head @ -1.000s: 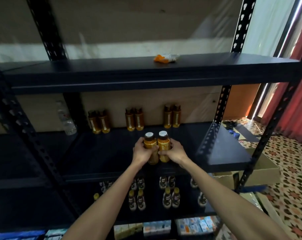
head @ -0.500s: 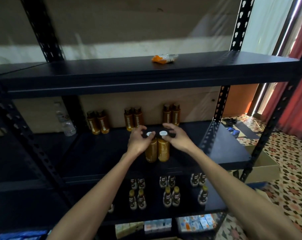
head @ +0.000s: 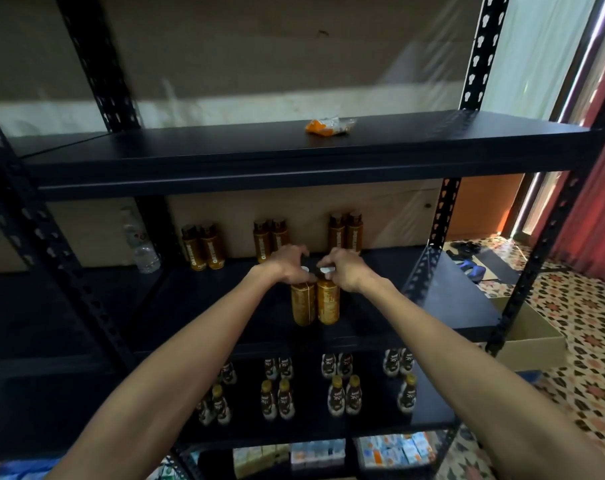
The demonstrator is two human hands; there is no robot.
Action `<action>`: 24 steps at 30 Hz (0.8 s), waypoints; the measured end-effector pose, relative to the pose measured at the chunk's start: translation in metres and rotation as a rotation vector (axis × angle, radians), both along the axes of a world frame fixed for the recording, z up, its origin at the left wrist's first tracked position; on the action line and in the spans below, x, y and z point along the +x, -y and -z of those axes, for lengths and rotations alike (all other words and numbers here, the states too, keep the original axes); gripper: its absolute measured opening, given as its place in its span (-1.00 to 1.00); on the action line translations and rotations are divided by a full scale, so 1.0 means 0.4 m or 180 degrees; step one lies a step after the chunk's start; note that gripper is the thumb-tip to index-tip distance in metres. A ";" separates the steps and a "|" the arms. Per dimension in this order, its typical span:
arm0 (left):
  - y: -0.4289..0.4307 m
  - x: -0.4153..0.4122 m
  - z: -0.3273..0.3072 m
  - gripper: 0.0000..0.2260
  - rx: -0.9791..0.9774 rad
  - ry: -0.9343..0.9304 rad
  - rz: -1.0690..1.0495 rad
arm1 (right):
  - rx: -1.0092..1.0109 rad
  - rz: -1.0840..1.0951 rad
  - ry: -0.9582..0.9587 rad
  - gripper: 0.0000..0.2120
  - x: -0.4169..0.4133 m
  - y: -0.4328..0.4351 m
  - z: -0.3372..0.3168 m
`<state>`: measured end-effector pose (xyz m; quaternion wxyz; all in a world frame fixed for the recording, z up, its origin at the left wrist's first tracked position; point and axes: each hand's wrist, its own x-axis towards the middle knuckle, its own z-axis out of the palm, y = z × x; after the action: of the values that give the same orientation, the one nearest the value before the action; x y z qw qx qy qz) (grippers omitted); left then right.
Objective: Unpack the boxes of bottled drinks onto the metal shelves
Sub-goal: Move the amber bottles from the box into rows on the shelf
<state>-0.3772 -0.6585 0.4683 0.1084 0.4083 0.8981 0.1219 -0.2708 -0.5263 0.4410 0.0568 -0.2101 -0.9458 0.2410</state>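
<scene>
My left hand (head: 286, 268) and right hand (head: 347, 271), fingers curled over the caps, hold a pair of amber bottles (head: 327, 304) upright at frame centre on the middle shelf (head: 225, 306), in front of three back-row pairs (head: 271, 237); the lower shelf (head: 311, 426) is part stocked, so I judge unpacking midway.

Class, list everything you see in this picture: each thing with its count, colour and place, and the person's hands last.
Rack: one, black, fills the view.
Wrapper: one, orange and clear, upper shelf.
Back bottles: six, amber, three pairs at the rear of the middle shelf.
Front bottles: two, amber with white caps, front of the middle shelf.
Water bottle: one, clear, middle shelf, rear left.
Dark bottles: more than ten, lower shelf.
Cartons: several, pale, bottom shelf.
Box: one, brown, floor at right.
Left hand: grips the left front bottle's cap.
Right hand: grips the right one's cap.
</scene>
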 end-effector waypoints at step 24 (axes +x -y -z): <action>0.007 -0.001 0.014 -0.45 0.0057 0.0168 0.0037 | -0.0266 0.0134 -0.0257 -0.68 0.007 -0.005 0.018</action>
<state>-0.3778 -0.6612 0.4625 0.1291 0.4112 0.8914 0.1400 -0.2678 -0.5243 0.4340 0.0911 -0.2222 -0.9273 0.2873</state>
